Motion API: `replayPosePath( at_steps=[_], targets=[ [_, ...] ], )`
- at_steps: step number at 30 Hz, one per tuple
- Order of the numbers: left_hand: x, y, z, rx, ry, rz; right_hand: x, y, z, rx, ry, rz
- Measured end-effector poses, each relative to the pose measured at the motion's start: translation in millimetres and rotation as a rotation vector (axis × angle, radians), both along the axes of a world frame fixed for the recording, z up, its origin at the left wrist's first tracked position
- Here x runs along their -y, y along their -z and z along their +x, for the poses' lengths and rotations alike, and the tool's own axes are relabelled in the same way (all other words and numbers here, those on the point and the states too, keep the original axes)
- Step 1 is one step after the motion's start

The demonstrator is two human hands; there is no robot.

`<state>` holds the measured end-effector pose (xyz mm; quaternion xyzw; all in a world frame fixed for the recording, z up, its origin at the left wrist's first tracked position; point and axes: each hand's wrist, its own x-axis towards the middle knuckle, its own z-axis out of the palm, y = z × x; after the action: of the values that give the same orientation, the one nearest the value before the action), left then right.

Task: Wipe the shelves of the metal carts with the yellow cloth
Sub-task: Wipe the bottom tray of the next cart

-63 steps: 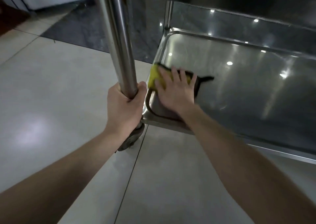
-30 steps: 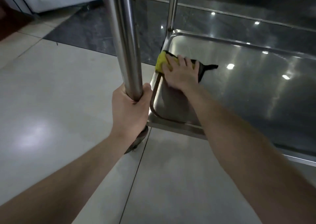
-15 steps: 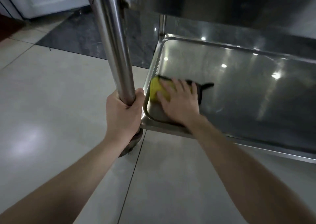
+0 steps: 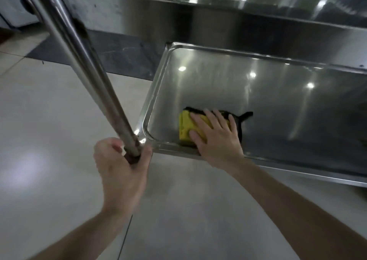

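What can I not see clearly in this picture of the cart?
Head view:
- yellow cloth: mostly covered by the right hand.
- foot of the post: hidden by the left hand gripping it.
- lower shelf: right end cut off by the frame edge.
- upper shelf: blurred, top cut off.

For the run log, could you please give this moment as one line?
right hand presses yellow cloth flat on shiny steel cart shelf | left hand grips round steel cart post

Looks like a commercial kitchen or service room: shiny stainless-steel cart [image 4: 85,69] with rimmed tray shelf [image 4: 218,85], glossy pale floor tiles [image 4: 49,120], dark stone-patterned floor strip [image 4: 123,57].
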<state>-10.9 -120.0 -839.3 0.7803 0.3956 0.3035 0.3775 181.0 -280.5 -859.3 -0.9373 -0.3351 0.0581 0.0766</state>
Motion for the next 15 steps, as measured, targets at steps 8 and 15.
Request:
replayPosePath(
  at_steps=[8, 15],
  targets=[
    [37.4, 35.6, 45.5, -0.509, 0.614, 0.652, -45.0, -1.9, 138.7, -0.074, 0.177, -0.039],
    [43.9, 55.4, 75.2, -0.569, 0.456, 0.629, 77.6, -1.2, -12.5, 0.042, 0.056, -0.005]
  ],
)
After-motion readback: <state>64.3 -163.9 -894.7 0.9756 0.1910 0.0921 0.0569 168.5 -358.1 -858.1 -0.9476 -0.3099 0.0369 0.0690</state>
